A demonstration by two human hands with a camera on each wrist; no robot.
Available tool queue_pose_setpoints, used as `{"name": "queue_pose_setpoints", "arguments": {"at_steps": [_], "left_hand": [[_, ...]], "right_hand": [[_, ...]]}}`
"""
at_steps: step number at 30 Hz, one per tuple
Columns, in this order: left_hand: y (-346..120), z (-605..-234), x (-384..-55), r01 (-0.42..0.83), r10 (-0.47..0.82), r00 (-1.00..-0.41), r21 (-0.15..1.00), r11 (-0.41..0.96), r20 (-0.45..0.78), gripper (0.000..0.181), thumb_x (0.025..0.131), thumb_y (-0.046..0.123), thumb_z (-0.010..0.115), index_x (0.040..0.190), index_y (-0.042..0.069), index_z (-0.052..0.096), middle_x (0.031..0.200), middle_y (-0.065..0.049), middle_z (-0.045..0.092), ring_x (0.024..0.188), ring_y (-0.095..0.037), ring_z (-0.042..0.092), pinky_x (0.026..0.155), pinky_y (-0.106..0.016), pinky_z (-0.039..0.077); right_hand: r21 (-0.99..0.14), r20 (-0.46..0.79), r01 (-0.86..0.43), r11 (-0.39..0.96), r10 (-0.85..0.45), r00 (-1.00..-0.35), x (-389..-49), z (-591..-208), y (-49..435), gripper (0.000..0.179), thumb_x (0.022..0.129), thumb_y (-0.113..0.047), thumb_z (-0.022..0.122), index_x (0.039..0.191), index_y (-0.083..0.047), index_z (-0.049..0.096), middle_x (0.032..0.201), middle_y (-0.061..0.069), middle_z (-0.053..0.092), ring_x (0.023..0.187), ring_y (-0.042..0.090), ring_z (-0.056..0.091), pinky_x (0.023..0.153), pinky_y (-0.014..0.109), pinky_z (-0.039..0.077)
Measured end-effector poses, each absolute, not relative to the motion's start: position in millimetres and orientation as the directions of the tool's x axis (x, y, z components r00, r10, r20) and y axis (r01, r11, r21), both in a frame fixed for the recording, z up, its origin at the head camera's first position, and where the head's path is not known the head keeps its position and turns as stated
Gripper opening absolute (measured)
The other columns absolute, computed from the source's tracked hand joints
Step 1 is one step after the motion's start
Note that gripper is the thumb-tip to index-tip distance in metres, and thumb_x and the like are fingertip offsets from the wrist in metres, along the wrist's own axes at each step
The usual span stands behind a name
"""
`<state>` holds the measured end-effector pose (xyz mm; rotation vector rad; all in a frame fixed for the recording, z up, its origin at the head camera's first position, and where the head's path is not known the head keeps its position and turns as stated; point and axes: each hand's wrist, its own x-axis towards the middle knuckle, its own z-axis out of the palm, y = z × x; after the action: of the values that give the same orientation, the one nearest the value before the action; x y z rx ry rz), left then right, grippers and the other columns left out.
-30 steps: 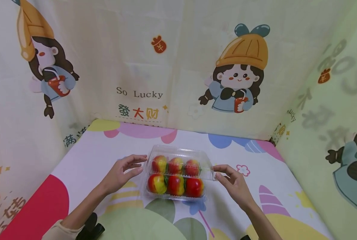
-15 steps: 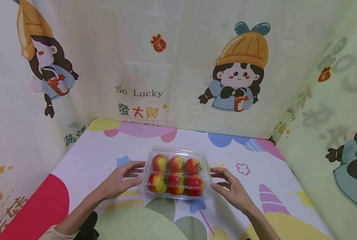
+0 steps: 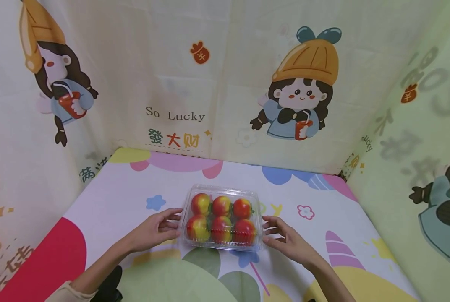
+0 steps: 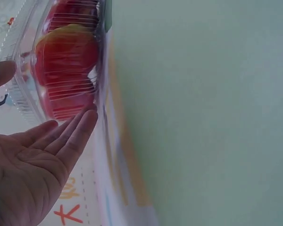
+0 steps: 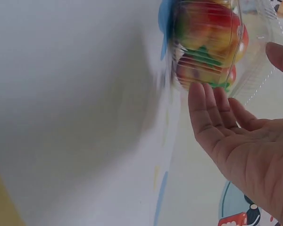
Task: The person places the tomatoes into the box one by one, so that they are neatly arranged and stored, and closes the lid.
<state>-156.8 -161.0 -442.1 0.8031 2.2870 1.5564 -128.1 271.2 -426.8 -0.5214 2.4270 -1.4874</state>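
Note:
A clear plastic clamshell box (image 3: 222, 248) rests on the table in the middle of the head view. Inside, red-and-yellow fruits (image 3: 221, 206), apple-like with bits of green leaf, sit in two rows of three under the transparent lid. At the box's left side is my left hand (image 3: 153, 230), its straight fingers right at the wall; in the left wrist view the thumb (image 4: 2, 74) lies near the lid side. My right hand (image 3: 291, 245) mirrors it on the right, its extended fingers (image 5: 205, 108) close to the ribbed wall, thumb apart from them.
A colourful printed cloth (image 3: 285, 197) covers the table. Cream curtains (image 3: 225, 84) with cartoon figures stand along the back and both sides. A dark strap (image 3: 109, 285) shows by the left forearm.
The lid, raised at first with my right hand at its corner, has come down over the fruits. Both hands have shifted slightly toward the front, beside the box, and the right has moved leftward.

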Motion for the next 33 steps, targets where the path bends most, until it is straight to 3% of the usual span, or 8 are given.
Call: {"name": "queue_pose_setpoints", "arguments": {"at_steps": [4, 8, 14, 17, 23, 33], "left_hand": [[-159.6, -445.2, -157.3, 0.251, 0.584, -0.809, 0.935, 0.252, 0.059, 0.069, 0.098, 0.019, 0.068, 0.15, -0.013, 0.035, 0.139, -0.035, 0.053, 0.122, -0.042, 0.063, 0.096, -0.038, 0.058], [-159.3, -447.4, -155.9, 0.228, 0.576, -0.816, 0.939, 0.257, 0.04, 0.065, 0.097, 0.02, 0.069, 0.147, -0.01, 0.04, 0.136, -0.03, 0.056, 0.119, -0.037, 0.065, 0.093, -0.032, 0.059], [-158.9, -447.6, -153.8, 0.146, 0.609, -0.793, 0.961, 0.234, -0.028, 0.028, 0.098, 0.018, 0.065, 0.111, -0.007, 0.062, 0.098, -0.018, 0.071, 0.086, -0.027, 0.071, 0.072, -0.032, 0.062], [-158.4, -447.7, -153.2, 0.078, 0.641, -0.764, 0.975, 0.209, -0.076, 0.025, 0.1, 0.018, 0.062, 0.099, -0.006, 0.065, 0.088, -0.02, 0.073, 0.075, -0.025, 0.071, 0.067, -0.033, 0.062], [-155.5, -447.6, -154.1, -0.048, 0.703, -0.702, 0.992, 0.114, -0.114, 0.031, 0.102, 0.015, 0.057, 0.096, -0.014, 0.066, 0.088, -0.024, 0.073, 0.075, -0.02, 0.072, 0.068, -0.03, 0.062], [-154.3, -448.1, -154.7, -0.214, 0.729, -0.664, 0.976, 0.027, -0.166, 0.026, 0.101, 0.013, 0.056, 0.096, -0.01, 0.068, 0.086, -0.01, 0.075, 0.077, -0.017, 0.075, 0.069, -0.027, 0.062]], "right_hand": [[-0.884, -0.099, -0.109, 0.455, -0.409, -0.907, -127.2, -428.1, 270.0, 0.053, 0.097, -0.022, 0.069, 0.142, -0.001, 0.049, 0.127, 0.016, 0.058, 0.12, 0.033, 0.056, 0.091, 0.025, 0.054], [-0.879, -0.185, -0.031, 0.475, -0.4, -0.898, -126.0, -428.1, 268.3, 0.039, 0.097, -0.026, 0.069, 0.126, -0.001, 0.059, 0.115, 0.011, 0.063, 0.113, 0.026, 0.057, 0.087, 0.027, 0.055], [-0.922, -0.252, 0.052, 0.385, -0.489, -0.835, -125.3, -426.1, 269.1, 0.028, 0.102, -0.024, 0.061, 0.11, 0.003, 0.063, 0.1, 0.008, 0.065, 0.091, 0.018, 0.063, 0.082, 0.028, 0.058], [-0.939, -0.27, 0.096, 0.329, -0.536, -0.8, -125.7, -426.0, 269.3, 0.029, 0.104, -0.021, 0.058, 0.108, 0.007, 0.063, 0.097, 0.009, 0.068, 0.085, 0.018, 0.064, 0.081, 0.03, 0.059], [-0.951, -0.278, 0.138, 0.275, -0.575, -0.77, -125.3, -426.3, 269.5, 0.037, 0.105, -0.018, 0.055, 0.112, 0.017, 0.061, 0.097, 0.012, 0.071, 0.083, 0.018, 0.066, 0.079, 0.033, 0.061], [-0.954, -0.297, 0.203, 0.221, -0.594, -0.748, -126.9, -430.0, 267.2, 0.044, 0.105, -0.019, 0.056, 0.115, 0.024, 0.057, 0.098, 0.008, 0.074, 0.09, 0.016, 0.067, 0.08, 0.033, 0.061]]}}
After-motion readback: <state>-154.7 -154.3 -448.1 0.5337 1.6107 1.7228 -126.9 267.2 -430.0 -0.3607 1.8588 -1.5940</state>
